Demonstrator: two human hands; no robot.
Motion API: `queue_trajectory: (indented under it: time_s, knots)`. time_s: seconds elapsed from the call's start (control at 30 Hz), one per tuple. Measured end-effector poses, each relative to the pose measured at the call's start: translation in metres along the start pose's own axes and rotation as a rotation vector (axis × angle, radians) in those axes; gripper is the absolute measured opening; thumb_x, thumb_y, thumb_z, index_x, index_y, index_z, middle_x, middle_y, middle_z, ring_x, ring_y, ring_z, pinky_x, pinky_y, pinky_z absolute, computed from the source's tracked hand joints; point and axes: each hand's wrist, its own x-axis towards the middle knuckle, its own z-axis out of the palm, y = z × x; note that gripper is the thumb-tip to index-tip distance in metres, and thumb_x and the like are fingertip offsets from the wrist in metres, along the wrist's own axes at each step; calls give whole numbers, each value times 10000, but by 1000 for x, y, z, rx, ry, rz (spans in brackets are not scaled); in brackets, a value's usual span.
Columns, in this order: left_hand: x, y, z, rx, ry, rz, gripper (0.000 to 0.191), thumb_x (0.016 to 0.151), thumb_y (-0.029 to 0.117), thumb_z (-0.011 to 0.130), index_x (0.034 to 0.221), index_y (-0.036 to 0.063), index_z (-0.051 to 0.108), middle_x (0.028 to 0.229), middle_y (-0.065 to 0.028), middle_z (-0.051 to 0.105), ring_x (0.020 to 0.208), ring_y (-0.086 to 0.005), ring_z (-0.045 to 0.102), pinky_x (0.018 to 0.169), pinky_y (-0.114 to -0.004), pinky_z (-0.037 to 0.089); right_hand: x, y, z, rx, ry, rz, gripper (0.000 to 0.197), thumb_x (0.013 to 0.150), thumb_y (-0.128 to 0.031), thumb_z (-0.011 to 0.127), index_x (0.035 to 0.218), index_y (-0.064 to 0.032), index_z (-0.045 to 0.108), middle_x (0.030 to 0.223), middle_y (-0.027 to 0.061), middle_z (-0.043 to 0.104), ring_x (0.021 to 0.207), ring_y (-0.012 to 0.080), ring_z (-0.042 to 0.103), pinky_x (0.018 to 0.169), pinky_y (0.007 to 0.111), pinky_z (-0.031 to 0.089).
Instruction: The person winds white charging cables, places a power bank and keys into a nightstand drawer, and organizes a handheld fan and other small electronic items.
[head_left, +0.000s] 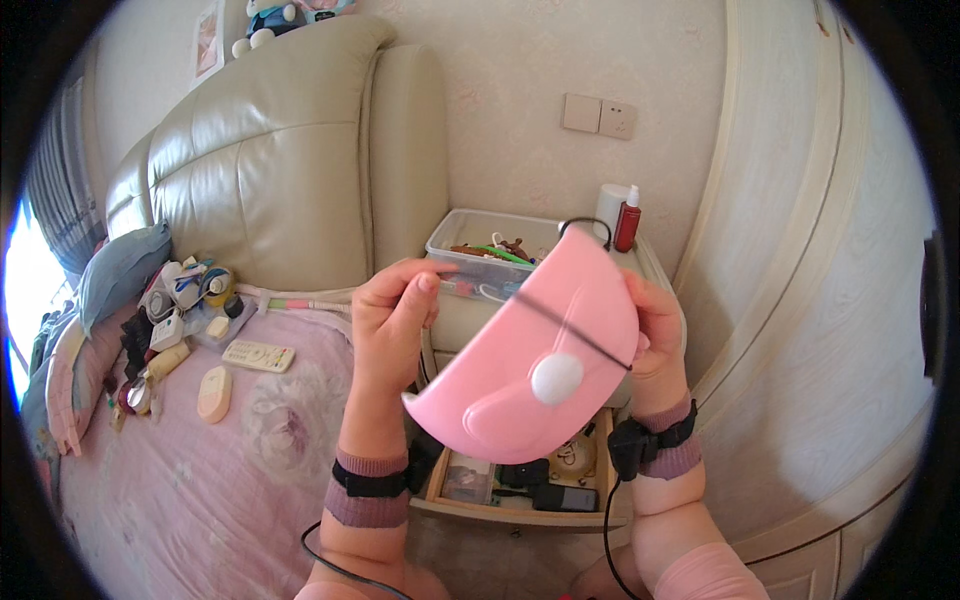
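Note:
A pink half-moon-shaped item (517, 375) with a smooth surface, a white round piece and a dark cord across it is tilted in front of me. My right hand (651, 322) grips its right edge, the fingers partly behind it. A loop of dark cord (589, 221) stands out at its top. To the left of the item, my left hand (397, 315) is raised without touching it, thumb against the bent fingers; nothing shows between them. Both wrists wear black straps with cables.
An open drawer (517, 517) with a black device and small items lies below. Behind stand a clear plastic bin (442, 244) of odds and ends and a red pump bottle (627, 225). A remote control (259, 355) and several things lie on the bed (187, 480) at left. A wardrobe (810, 300) stands right.

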Motion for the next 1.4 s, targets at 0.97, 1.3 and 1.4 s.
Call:
queue_trajectory:
  time_s: [0.97, 1.3, 1.4]
  knots:
    - [4, 5, 4, 293, 77, 102, 49, 835, 33, 637, 842, 2, 674, 678, 40, 549, 611, -42, 467, 554, -181, 366, 6, -11, -1, -295, 219, -162, 215, 892, -198, 536, 929, 11, 574, 610, 26, 554, 377, 51, 405, 330, 167, 306]
    - [-15, -63, 12, -4, 38, -73, 179, 902, 106, 567, 1024, 6, 652, 867, -25, 661, 846, -104, 598, 773, -250, 484, 24, 23, -3, 217, -12, -199, 271, 969, -276, 435, 934, -43, 568, 633, 24, 552, 483, 69, 448, 417, 196, 367]
    - [-20, -57, 45, 93, -44, -175, 197, 900, 125, 573, 1038, 5, 647, 840, -33, 657, 814, -119, 597, 759, -272, 479, 30, 27, -10, 117, 11, -301, 216, 955, -261, 479, 928, -65, 565, 691, 21, 567, 530, 75, 468, 464, 211, 392]
